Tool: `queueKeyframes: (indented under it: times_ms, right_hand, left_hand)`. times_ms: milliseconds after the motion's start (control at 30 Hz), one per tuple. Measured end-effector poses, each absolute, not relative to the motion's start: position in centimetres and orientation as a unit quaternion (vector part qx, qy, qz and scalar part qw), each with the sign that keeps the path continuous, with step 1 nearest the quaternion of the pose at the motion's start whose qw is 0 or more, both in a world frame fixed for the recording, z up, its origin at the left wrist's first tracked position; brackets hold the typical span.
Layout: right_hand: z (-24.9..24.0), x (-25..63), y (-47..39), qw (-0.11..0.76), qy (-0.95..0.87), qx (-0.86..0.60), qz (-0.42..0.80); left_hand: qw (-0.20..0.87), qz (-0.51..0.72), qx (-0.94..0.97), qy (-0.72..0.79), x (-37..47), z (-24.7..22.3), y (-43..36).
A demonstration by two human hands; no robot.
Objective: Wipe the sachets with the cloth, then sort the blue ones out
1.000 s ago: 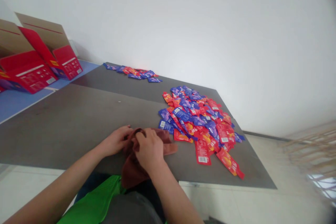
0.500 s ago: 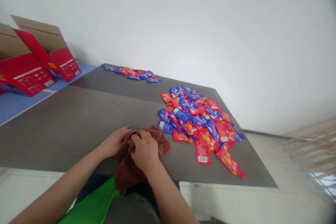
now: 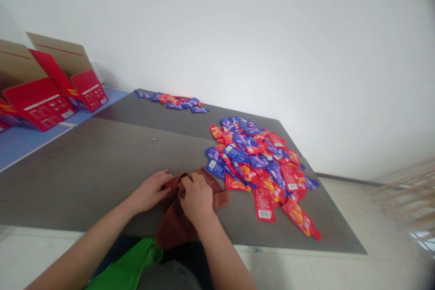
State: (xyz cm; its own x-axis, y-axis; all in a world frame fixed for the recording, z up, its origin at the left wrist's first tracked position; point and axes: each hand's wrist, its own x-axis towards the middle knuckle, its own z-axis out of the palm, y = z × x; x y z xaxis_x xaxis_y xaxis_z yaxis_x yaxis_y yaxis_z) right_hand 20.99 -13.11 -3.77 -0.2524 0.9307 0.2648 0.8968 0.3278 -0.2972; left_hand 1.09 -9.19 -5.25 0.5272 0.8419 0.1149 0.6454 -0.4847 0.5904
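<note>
A crumpled brown cloth (image 3: 178,222) lies at the front edge of the grey table, part of it hanging over. My right hand (image 3: 197,195) grips the bunched cloth from above with its fingers curled in. At the cloth's left side my left hand (image 3: 152,190) is closed, its fingertips on something red beside the folds, too small to make out. To the right of the cloth spreads a large pile of red and blue pouches (image 3: 258,158), close to it but apart from my hands.
A smaller group of pouches (image 3: 175,101) lies at the table's (image 3: 102,158) back edge. Open red cartons (image 3: 90,90) stand on a blue surface (image 3: 30,142) at the left. Behind is a white wall; wooden slats (image 3: 408,190) show at the right.
The view has shifted slightly, so the table sits lower. My left hand has come away from the cloth's middle to its left side, where a bit of red now shows. My right hand keeps its grip.
</note>
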Motion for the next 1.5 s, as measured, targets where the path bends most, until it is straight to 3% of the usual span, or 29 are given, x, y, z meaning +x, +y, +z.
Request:
queueKeyframes:
  times_ms: [167,267,367,567,800,1033,1233,1400,1500]
  right_hand:
    - [-2.8,24.0,-12.1,0.178,-0.7,-0.691,0.007]
    - [-2.1,22.2,-13.3,0.224,-0.758,-0.613,0.014]
    - [-2.7,20.4,-13.8,0.217,-0.814,-0.537,0.046]
    - [-3.4,23.7,-12.2,0.182,-0.707,-0.683,0.021]
    - [-3.4,20.3,-14.0,0.239,-0.797,-0.552,0.052]
    - [-3.5,24.7,-12.7,0.202,-0.7,-0.685,0.015]
    - [-3.1,20.6,-14.0,0.233,-0.798,-0.554,0.049]
    - [-4.0,22.9,-12.4,0.184,-0.713,-0.675,0.039]
    - [-3.0,23.7,-12.7,0.203,-0.695,-0.689,0.021]
  left_hand:
    - [0.255,0.189,0.845,0.43,1.0,-5.1,-9.2]
    - [0.256,0.2,0.843,0.429,0.8,-5.2,-9.1]
    - [0.249,0.208,0.837,0.442,1.0,-5.2,-9.1]
    - [0.247,0.193,0.844,0.435,1.3,-4.8,-9.3]
    - [0.253,0.204,0.835,0.444,1.1,-5.1,-9.1]
    - [0.249,0.187,0.844,0.436,1.0,-5.1,-9.1]
    - [0.254,0.204,0.832,0.449,0.9,-5.7,-9.0]
    - [0.249,0.188,0.841,0.441,1.2,-5.1,-9.4]
    - [0.249,0.191,0.843,0.437,1.0,-5.2,-9.3]
